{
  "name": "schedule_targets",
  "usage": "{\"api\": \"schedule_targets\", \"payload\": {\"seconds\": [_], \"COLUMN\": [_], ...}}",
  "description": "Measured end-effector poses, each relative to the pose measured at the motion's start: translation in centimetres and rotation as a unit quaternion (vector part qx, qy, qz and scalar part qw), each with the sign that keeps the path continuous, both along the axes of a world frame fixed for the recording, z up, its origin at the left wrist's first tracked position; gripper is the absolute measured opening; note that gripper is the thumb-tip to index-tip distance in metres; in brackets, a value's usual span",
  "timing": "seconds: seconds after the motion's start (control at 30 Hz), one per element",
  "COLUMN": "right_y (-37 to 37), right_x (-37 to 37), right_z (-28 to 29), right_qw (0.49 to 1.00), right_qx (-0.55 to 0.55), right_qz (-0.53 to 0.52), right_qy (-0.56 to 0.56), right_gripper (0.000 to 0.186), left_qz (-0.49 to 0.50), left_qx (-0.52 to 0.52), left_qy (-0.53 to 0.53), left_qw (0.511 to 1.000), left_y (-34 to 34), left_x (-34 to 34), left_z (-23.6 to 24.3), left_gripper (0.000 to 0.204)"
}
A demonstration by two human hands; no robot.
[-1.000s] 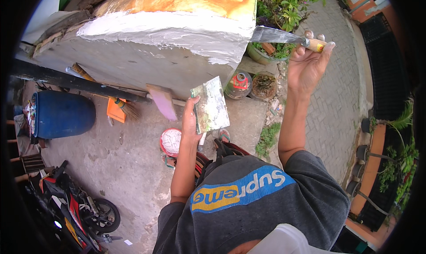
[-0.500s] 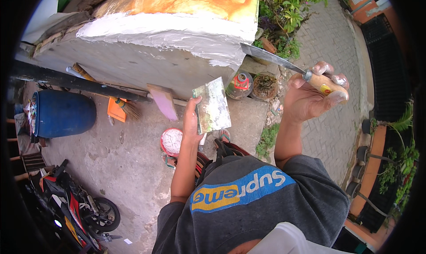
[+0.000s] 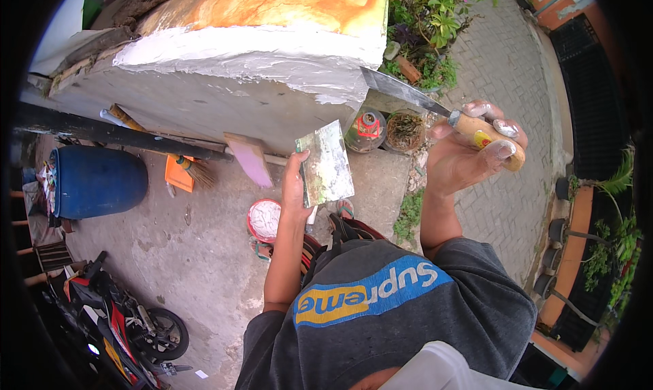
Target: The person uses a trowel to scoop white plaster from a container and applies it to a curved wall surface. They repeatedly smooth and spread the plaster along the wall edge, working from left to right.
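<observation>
My right hand (image 3: 452, 162), fingers smeared with white, is closed around the wooden handle of a putty knife (image 3: 411, 96). Its long metal blade points up and left, the tip at the right end of a wall's white putty band (image 3: 258, 55). Whether the tip presses on the putty, I cannot tell. Closed on the left edge of a small flat board (image 3: 328, 164) is my left hand (image 3: 293, 189), thumb on top. White putty and dark greenish stains cover the board's face. Bare grey wall (image 3: 204, 101) shows under the putty, and orange-and-white paint lies above it.
By my feet stands a red-rimmed bucket (image 3: 264, 218) of white paste. A pinkish board (image 3: 249, 160) leans against the wall, with a large jar (image 3: 367, 129) and a plant pot (image 3: 406, 129) to its right. Leftward are a blue barrel (image 3: 102, 181), broom (image 3: 194, 170) and motorbike (image 3: 129, 322).
My right hand and the putty knife have shifted slightly left, with the blade tip still by the putty's right end. My left hand and the board have barely moved.
</observation>
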State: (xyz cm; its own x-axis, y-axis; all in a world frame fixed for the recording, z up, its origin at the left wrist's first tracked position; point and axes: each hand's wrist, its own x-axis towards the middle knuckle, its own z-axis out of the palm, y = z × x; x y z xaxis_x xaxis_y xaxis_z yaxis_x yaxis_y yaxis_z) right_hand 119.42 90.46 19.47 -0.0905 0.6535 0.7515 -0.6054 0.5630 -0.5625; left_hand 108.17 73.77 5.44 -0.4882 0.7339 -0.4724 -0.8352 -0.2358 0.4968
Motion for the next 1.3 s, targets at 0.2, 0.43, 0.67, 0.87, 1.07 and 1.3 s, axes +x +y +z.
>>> {"api": "schedule_targets", "payload": {"seconds": [0.2,0.43,0.67,0.87,1.07,1.3], "right_y": [1.6,3.1,4.1,5.0,5.0,5.5], "right_x": [1.2,-0.1,-0.6,-1.1,-2.3,-2.9], "right_z": [1.0,0.4,2.9,5.7,5.7,4.2], "right_qw": [0.991,0.987,0.985,0.980,0.978,0.970], "right_qx": [-0.110,-0.123,-0.120,-0.089,-0.118,-0.162], "right_qz": [0.066,0.104,0.124,0.169,0.156,0.159], "right_qy": [0.046,0.014,-0.006,-0.050,-0.066,-0.087], "right_gripper": [0.031,0.037,0.037,0.039,0.038,0.037], "left_qz": [0.007,0.004,0.007,0.005,-0.001,0.001], "left_qx": [0.007,0.011,0.018,0.014,0.009,0.012], "left_qy": [0.005,0.004,-0.011,0.001,-0.011,-0.005], "left_qw": [1.000,1.000,1.000,1.000,1.000,1.000], "left_y": [0.1,-0.1,-0.9,-1.9,-2.3,-2.5], "left_x": [0.2,0.1,0.2,-0.1,0.0,-0.8], "left_z": [0.4,0.5,0.7,0.4,0.9,0.7], "left_gripper": [0.046,0.045,0.047,0.048,0.047,0.046]}}
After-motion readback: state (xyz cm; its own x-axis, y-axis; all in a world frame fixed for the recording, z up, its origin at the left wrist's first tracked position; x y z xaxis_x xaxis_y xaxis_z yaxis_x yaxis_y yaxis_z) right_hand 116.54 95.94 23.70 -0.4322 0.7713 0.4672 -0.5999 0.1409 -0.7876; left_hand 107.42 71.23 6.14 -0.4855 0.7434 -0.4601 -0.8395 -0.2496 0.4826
